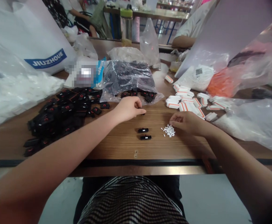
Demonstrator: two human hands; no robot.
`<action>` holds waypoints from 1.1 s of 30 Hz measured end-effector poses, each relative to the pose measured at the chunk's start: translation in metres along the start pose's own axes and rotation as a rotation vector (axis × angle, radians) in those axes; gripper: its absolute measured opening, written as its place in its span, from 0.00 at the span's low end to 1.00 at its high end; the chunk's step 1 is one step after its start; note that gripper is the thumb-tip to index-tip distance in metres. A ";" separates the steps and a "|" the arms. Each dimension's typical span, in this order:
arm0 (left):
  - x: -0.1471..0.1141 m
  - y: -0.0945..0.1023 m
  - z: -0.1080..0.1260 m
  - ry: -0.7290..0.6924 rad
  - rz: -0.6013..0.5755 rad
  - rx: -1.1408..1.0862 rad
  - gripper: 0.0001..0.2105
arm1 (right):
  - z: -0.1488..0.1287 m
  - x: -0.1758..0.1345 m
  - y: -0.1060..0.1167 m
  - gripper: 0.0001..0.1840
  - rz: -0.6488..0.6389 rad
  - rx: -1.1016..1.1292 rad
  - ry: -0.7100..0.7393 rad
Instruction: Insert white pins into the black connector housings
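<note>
My left hand [129,109] is closed in a pinch over the middle of the table, in front of a clear bag [130,77] of black parts. A sliver of a black connector shows under its fingertips; the hand hides most of it. Nearer to me, two black connectors [143,130] with small white pieces in them lie one behind the other. My right hand [184,122] reaches from the right, its fingers together at the edge of a small heap of tiny white pieces [169,131]. What those fingertips hold is too small to make out.
A large heap of black connectors [65,109] covers the left of the table. White parts with orange stripes [187,101] lie back right, beside clear bags [255,121]. A bottle [126,26] stands at the back. Other people sit beyond the table.
</note>
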State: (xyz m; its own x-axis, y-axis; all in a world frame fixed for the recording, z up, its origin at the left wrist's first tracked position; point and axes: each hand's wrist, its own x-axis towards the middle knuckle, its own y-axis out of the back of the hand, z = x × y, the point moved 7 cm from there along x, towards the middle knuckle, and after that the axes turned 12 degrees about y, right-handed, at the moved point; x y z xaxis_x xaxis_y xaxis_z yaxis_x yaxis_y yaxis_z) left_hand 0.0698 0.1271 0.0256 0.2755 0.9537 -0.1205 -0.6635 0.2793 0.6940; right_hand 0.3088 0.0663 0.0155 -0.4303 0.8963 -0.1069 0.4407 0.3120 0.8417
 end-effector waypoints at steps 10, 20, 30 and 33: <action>-0.049 -0.004 -0.002 -0.206 0.090 0.208 0.08 | -0.066 0.024 -0.006 0.11 0.288 0.164 0.203; -0.066 -0.013 -0.005 -0.216 0.128 0.169 0.07 | -0.097 0.039 -0.022 0.04 0.277 0.121 0.403; -0.067 -0.017 -0.006 -0.196 0.116 0.221 0.07 | -0.097 0.040 -0.027 0.04 0.328 0.101 0.418; -0.067 -0.017 -0.007 -0.196 0.121 0.210 0.08 | -0.096 0.040 -0.029 0.04 0.320 0.070 0.415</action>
State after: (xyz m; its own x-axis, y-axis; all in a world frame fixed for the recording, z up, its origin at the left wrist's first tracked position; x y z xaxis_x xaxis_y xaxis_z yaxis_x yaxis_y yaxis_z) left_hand 0.0577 0.0595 0.0171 0.3459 0.9333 0.0968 -0.5468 0.1166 0.8291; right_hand 0.2029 0.0626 0.0378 -0.5356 0.7542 0.3800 0.6462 0.0763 0.7593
